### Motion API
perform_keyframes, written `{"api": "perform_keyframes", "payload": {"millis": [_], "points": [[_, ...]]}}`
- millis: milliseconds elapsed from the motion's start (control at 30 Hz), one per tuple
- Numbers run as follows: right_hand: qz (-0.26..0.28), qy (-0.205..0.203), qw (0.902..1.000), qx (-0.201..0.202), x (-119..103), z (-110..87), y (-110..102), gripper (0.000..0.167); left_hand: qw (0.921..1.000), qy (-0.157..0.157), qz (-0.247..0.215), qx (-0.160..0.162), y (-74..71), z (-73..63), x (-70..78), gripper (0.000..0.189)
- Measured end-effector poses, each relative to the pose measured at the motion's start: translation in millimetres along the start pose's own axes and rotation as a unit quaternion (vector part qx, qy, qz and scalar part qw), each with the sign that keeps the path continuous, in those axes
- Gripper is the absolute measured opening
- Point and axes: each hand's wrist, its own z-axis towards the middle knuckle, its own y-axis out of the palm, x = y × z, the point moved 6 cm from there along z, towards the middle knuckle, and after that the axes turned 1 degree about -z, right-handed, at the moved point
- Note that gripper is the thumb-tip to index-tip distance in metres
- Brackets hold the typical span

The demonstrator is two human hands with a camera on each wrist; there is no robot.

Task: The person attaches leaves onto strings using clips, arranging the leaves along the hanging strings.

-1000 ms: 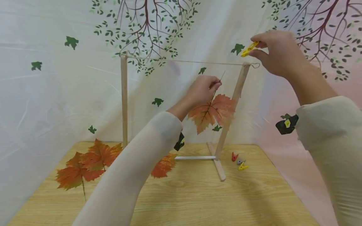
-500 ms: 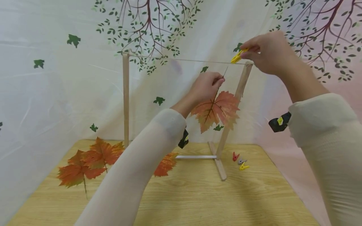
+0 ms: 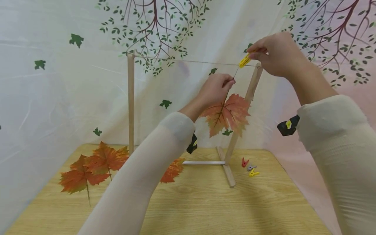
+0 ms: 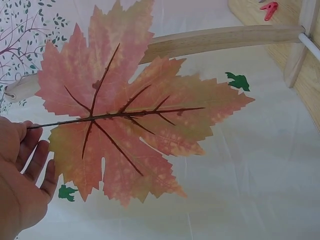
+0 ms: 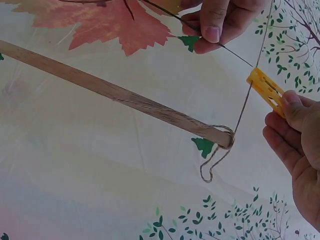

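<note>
My left hand (image 3: 217, 88) pinches the stem of an orange-red maple leaf (image 3: 226, 114), which hangs below the fingers with the stem tip pointing up. In the left wrist view the whole leaf (image 4: 125, 115) spreads out beyond the fingertips. With thumb and fingers my right hand (image 3: 279, 54) pinches a yellow clothespin (image 3: 244, 61) at the string, near its right end. Seen from the right wrist, the front end of the clothespin (image 5: 267, 90) is on the string (image 5: 243, 107), and the stem tip meets it there. Whether the stem lies inside the clothespin I cannot tell.
The string runs between two wooden posts (image 3: 131, 104) of a stand with a white bottom bar (image 3: 204, 163). More maple leaves (image 3: 79, 174) lie on the wooden table (image 3: 188, 209) at left. Red, grey and yellow clothespins (image 3: 253, 173) lie at right. A printed cloth hangs behind.
My right hand has moved left and slightly down, bringing the yellow clothespin to the string. The left hand has risen a little to the right with the leaf, its stem tip reaching the clothespin.
</note>
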Motion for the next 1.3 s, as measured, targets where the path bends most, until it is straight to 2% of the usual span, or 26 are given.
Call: {"api": "perform_keyframes", "payload": {"millis": [267, 500, 800, 967, 1300], "points": [[-0.006, -0.017, 0.9998, -0.008, -6.8, 2.3, -0.3, 0.032, 1.0, 0.007, -0.002, 0.004, -0.7, 2.3, 0.6, 0.028], [-0.008, -0.024, 0.999, -0.036, -12.3, 5.8, 2.7, 0.03, 1.0, 0.0, 0.001, 0.001, -2.6, 3.5, 1.6, 0.028], [-0.035, -0.074, 0.9953, -0.051, -25.1, 7.4, 9.9, 0.027, 0.9999, -0.003, -0.009, 0.007, -2.2, 3.3, 0.1, 0.028], [-0.03, -0.072, 0.9958, -0.047, -22.5, 7.3, 8.0, 0.028, 0.9998, -0.005, -0.019, 0.003, -0.4, 4.3, -0.8, 0.028], [-0.024, -0.065, 0.997, -0.036, -22.6, 7.7, 3.9, 0.028, 1.0, 0.004, -0.008, 0.003, 1.3, 3.3, -2.0, 0.027]]}}
